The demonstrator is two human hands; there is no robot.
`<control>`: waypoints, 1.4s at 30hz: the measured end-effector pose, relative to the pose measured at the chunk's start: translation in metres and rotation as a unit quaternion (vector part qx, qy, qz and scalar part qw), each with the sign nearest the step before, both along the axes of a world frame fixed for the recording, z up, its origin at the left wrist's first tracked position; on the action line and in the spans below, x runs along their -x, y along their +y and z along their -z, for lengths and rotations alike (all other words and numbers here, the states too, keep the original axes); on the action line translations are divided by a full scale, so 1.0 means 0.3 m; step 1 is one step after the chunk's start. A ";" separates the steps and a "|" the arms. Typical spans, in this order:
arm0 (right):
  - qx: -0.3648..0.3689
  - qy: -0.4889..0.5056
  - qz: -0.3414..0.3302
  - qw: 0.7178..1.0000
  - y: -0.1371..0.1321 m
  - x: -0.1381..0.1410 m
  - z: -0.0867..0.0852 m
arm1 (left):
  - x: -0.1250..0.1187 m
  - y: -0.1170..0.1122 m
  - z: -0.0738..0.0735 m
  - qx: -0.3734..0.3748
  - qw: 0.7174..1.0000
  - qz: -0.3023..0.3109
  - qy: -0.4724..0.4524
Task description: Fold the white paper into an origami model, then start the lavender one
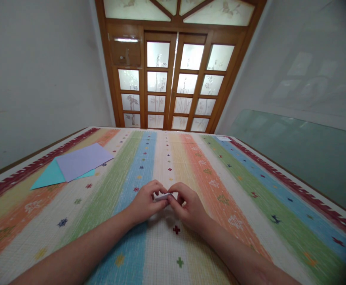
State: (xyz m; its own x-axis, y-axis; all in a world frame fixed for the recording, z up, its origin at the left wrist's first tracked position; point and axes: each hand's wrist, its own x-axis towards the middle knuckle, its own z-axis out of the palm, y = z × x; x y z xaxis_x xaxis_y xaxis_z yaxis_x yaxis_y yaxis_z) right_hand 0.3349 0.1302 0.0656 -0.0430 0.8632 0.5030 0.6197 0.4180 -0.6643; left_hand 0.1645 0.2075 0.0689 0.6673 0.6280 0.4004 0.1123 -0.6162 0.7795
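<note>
Between my two hands is a small folded piece of pale lavender paper, held just above the striped tablecloth. My left hand pinches it from the left, thumb below and fingers curled over the top. On the other side, my right hand closes thumb and forefinger on the paper's right end. The fingertips of both hands nearly meet there and cover much of the paper, so its full folded shape is hidden.
A purple sheet of paper overlaps a turquoise sheet at the left of the tablecloth. A small white item lies at the far right edge. Wooden doors with glass panes stand beyond the table.
</note>
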 end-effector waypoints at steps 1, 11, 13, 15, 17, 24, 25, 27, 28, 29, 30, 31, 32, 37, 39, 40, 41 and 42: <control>0.001 0.001 -0.007 1.000 0.000 0.000 0.001 | 0.001 0.003 0.003 -0.003 1.000 -0.004 -0.001; -0.006 -0.003 -0.039 0.999 0.003 -0.004 -0.003 | 0.002 0.006 0.014 0.024 1.000 -0.001 -0.002; -0.005 -0.010 -0.048 0.999 0.000 -0.006 -0.008 | 0.002 0.010 0.017 0.032 0.999 0.011 0.001; -0.004 -0.030 -0.052 0.998 -0.003 -0.009 -0.012 | 0.003 0.013 0.021 0.041 0.999 0.025 0.002; -0.006 -0.058 -0.053 0.997 -0.006 -0.013 -0.017 | 0.005 0.014 0.024 0.056 0.998 0.036 0.003; -0.001 -0.090 -0.044 0.995 -0.009 -0.026 -0.030 | 0.013 0.015 0.016 0.085 0.994 0.066 -0.001; 0.001 -0.087 -0.040 0.995 -0.010 -0.027 -0.029 | 0.014 0.015 0.013 0.083 0.994 0.067 -0.003; 0.004 -0.077 -0.029 0.997 -0.010 -0.031 -0.026 | 0.015 0.015 0.010 0.084 0.994 0.063 -0.005; 0.005 -0.072 -0.023 0.997 -0.010 -0.034 -0.024 | 0.016 0.015 0.009 0.089 0.994 0.060 -0.007; 0.007 -0.067 -0.019 0.998 -0.010 -0.036 -0.022 | 0.017 0.015 0.009 0.098 0.994 0.058 -0.009; 0.009 -0.061 -0.017 0.998 -0.009 -0.039 -0.019 | 0.017 0.015 0.009 0.108 0.992 0.057 -0.012; 0.012 -0.055 -0.016 0.998 -0.008 -0.042 -0.017 | 0.018 0.016 0.010 0.118 0.991 0.058 -0.015; 0.016 -0.049 -0.017 0.999 -0.008 -0.045 -0.014 | 0.018 0.016 0.011 0.127 0.990 0.059 -0.020; 0.012 -0.019 -0.024 0.999 -0.004 -0.048 0.000 | 0.017 0.021 0.017 0.162 0.984 0.057 -0.039; 0.004 -0.003 -0.025 1.000 -0.003 -0.046 0.003 | 0.017 0.023 0.021 0.171 0.983 0.051 -0.052; -0.001 0.005 -0.024 1.000 -0.003 -0.045 0.004 | 0.017 0.023 0.022 0.174 0.982 0.048 -0.060; -0.005 0.013 -0.023 1.000 -0.002 -0.043 0.004 | 0.018 0.023 0.023 0.177 0.981 0.045 -0.068; -0.010 0.020 -0.022 1.000 -0.002 -0.042 0.003 | 0.019 0.023 0.023 0.179 0.980 0.043 -0.076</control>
State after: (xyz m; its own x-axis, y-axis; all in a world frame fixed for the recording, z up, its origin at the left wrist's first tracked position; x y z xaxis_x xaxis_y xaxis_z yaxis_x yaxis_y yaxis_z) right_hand 0.3476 0.1297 0.0647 -0.0605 0.8507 0.5221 0.5733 0.4578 -0.6795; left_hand 0.1589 0.2142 0.0621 0.6734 0.6907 0.2635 -0.0617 -0.3026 0.9511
